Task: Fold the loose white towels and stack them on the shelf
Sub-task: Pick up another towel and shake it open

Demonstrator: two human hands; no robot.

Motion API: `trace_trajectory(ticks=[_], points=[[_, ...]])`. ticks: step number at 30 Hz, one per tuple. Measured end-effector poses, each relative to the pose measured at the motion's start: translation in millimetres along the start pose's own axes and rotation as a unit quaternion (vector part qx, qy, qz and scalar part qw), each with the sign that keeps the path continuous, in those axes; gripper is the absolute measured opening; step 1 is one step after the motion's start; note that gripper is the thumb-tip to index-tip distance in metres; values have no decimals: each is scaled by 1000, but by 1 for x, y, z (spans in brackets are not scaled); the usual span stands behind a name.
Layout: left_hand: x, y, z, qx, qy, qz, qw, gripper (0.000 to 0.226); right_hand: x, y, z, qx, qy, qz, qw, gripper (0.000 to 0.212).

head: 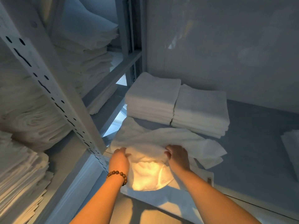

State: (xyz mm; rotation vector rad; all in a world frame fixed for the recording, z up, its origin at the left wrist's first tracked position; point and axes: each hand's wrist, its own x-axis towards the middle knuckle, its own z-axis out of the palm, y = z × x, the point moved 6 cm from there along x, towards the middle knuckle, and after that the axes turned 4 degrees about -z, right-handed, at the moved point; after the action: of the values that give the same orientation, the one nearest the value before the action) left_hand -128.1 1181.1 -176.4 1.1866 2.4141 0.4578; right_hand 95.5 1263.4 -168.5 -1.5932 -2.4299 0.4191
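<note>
A loose white towel [169, 141] lies crumpled on the blue-grey shelf [252, 143], part of it hanging over the front edge. My left hand [119, 157], with a bead bracelet at the wrist, grips the towel's left edge. My right hand [178, 155] pinches a fold of the same towel near its middle. Behind the towel stand two neat stacks of folded white towels: one on the left [152, 97], one on the right [202, 110], side by side and touching.
A perforated metal upright [53, 88] divides this shelf from the rack on the left, which holds piles of white linen [84, 50]. Another white cloth [291, 147] shows at the right edge. A pale wall [226, 46] closes the back.
</note>
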Motion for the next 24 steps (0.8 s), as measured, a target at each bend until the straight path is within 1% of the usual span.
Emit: trace_trajectory(ticks=[3, 6, 9, 11, 16, 20, 24], points=[[4, 27, -22, -65, 70, 62, 993, 28, -3, 0, -22, 42, 72, 0, 997, 20], [2, 72, -41, -116, 99, 143, 978, 28, -10, 7, -53, 82, 146, 8, 986, 19], [-4, 123, -50, -147, 106, 206, 962, 29, -20, 25, -94, 105, 223, 26, 969, 18], [-12, 157, -52, -155, 110, 242, 951, 29, -28, 41, -121, 102, 258, 40, 960, 18], [-43, 239, -54, -212, 122, 329, 912, 28, -52, 96, -178, 101, 337, 76, 933, 18], [-74, 306, -38, -224, 114, 400, 881, 31, -78, 150, -216, 98, 393, 106, 908, 16], [-105, 370, -17, -229, 120, 430, 865, 31, -107, 212, -253, 73, 423, 128, 894, 19]])
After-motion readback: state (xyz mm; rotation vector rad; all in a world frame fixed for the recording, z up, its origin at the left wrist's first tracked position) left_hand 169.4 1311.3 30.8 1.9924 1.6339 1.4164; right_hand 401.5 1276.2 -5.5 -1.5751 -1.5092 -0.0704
